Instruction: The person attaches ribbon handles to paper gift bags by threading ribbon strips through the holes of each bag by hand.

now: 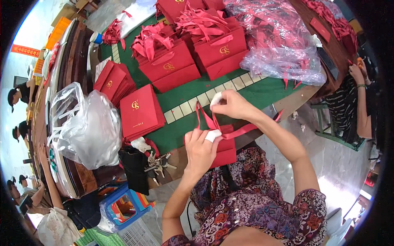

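A small red paper gift bag (225,157) stands at the table's near edge, just in front of my body. My left hand (198,151) is closed at its top edge, white tape wrapped round one finger. Above the bag, my right hand (234,105) makes a pinch at the red ribbon (210,121); a finger of this hand also has white tape. One loose red ribbon tail (246,131) runs off to the right beneath my right forearm. My fingers hide part of the bag's opening and the ribbon's attachment.
Left of my hands lie flat red bags (139,111) in a stack. Behind stand larger red bags (170,65) full of ribboned bags. A plastic-wrapped red heap (283,41) is at the far right, a clear plastic bag (92,127) at left, keys (158,164) at the near edge.
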The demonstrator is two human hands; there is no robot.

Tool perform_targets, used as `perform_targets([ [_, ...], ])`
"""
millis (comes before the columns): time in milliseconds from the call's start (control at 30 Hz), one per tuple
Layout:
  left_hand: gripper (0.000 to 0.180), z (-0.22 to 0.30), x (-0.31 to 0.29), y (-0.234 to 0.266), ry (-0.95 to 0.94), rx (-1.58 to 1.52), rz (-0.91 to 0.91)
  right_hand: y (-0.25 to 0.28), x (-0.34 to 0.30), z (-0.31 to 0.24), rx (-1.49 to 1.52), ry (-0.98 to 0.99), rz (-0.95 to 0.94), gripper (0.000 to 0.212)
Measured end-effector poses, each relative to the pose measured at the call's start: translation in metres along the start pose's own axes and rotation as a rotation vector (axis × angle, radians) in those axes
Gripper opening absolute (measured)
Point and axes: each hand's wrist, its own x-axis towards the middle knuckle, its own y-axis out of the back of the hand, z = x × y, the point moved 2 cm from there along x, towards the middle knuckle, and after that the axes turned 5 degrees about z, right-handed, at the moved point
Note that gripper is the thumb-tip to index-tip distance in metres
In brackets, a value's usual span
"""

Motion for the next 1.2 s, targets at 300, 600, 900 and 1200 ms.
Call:
perform_targets([
  [300,0.023,-0.041,0.003,0.007,0.225,0.076,-0.04,0.058,-0.063,-0.022,-0.374,0.154,0.053,0.019],
  [600,0.021,-0.015,0.005,0.015,0.208,0.06,0.033,0.064,-0.109,-0.005,-0.754,0.146,0.1,0.02],
  [900,0.052,0.033,-0.004,0.006,0.258,-0.32,-0.069,0.022,-0.101,-0.074,-0.381,0.206,0.038,0.014],
  [1200,0.046,0.019,-0.033,0.015,0.446,-0.324,0.084,-0.021,-0.084,-0.057,0.098,0.06,-0.159,0.016],
])
